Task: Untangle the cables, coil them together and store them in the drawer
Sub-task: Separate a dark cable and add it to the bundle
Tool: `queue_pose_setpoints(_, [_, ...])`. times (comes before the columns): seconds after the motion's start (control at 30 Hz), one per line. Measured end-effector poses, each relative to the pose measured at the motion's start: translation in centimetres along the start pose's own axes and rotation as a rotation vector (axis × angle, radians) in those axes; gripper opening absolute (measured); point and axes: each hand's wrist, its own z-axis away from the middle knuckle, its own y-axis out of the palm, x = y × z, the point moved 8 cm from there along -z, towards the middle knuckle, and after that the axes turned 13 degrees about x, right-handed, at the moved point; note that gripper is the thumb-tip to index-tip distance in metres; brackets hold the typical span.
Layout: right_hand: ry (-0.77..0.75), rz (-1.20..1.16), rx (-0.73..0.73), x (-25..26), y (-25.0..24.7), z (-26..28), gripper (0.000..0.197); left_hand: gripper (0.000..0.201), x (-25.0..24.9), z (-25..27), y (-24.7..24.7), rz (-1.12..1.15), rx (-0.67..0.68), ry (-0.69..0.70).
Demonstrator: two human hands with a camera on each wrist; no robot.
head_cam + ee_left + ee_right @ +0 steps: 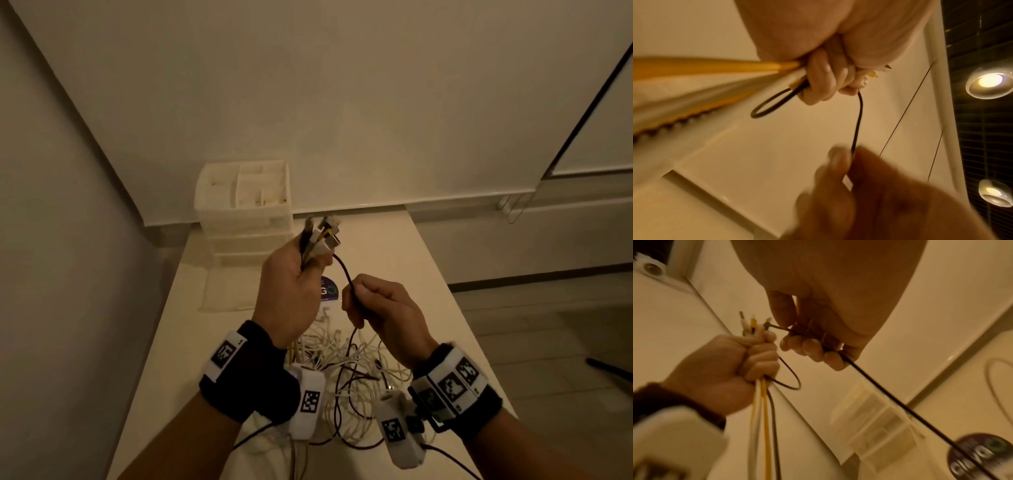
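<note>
My left hand (310, 263) is raised above the table and grips a bundle of cable ends (323, 236), white, yellow and black, with the plugs sticking up out of the fist. A black cable (344, 274) arcs from that bundle down into my right hand (352, 299), which is curled round it just to the right and lower. In the right wrist view the black cable (900, 402) runs taut out of the right hand's fingers (809, 345). A tangle of white, yellow and black cables (352, 373) lies on the table under both wrists. Yellow and white strands (715, 66) hang from the left fist.
A translucent white drawer unit (245, 205) stands at the table's far left corner, its lowest drawer (222, 287) pulled out towards me. A round dark sticker (329, 292) sits on the white table (411, 274). Floor lies beyond the table's right edge.
</note>
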Motion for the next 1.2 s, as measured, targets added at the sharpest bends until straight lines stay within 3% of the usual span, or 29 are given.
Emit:
queue_pose_setpoints(0.1, [0.04, -0.028, -0.059, -3.1, -0.6, 0.4, 0.032, 0.023, 0.0, -1.4, -1.9, 0.014, -0.065, 0.006])
queue_pose_setpoints(0.27, [0.167, 0.031, -0.129, -7.8, -1.3, 0.7, 0.027, 0.02, 1.6, -1.7, -6.1, 0.076, -0.288, -0.026])
queue_pose_setpoints(0.37, [0.202, 0.077, -0.17, -8.4, -1.4, 0.0, 0.027, 0.007, 1.7, -0.6, -6.7, -0.015, -0.341, -0.037])
queue_pose_setpoints(0.47, [0.151, 0.146, -0.172, -6.3, -2.0, -1.1, 0.025, 0.031, 1.0, 0.5, -6.9, -0.143, -0.405, -0.015])
queue_pose_setpoints(0.53, [0.095, 0.164, -0.169, -3.7, -2.6, -2.1, 0.024, 0.039, 0.8, 1.0, -6.0, -0.213, -0.364, 0.01])
queue_pose_setpoints(0.63, [0.017, 0.174, -0.112, 0.2, -2.7, -3.6, 0.026, 0.032, 0.0, 0.7, -2.0, -0.358, -0.103, 0.043])
queue_pose_setpoints(0.7, [-0.018, 0.207, -0.057, 2.3, -2.2, -4.1, 0.027, 0.029, -0.1, 0.3, -0.4, -0.351, -0.021, 0.056])
queue_pose_setpoints(0.87, [-0.021, 0.131, -0.023, 3.6, -2.0, -3.2, 0.03, 0.011, 0.2, -0.4, -0.4, -0.282, -0.076, 0.07])
queue_pose_setpoints(0.97, [0.017, 0.031, -0.008, 1.8, -1.6, -2.2, 0.031, 0.013, 0.1, -0.7, -0.8, -0.129, -0.078, 0.027])
queue_pose_setpoints(1.1, [0.114, -0.078, 0.022, -1.6, 0.0, 0.8, 0.028, 0.008, 1.0, -1.0, -3.0, 0.0, -0.184, 0.004])
queue_pose_setpoints(1.2, [0.173, -0.046, 0.012, -3.6, 0.4, 3.5, 0.025, 0.007, 1.5, -0.8, -2.5, 0.108, -0.094, -0.045])
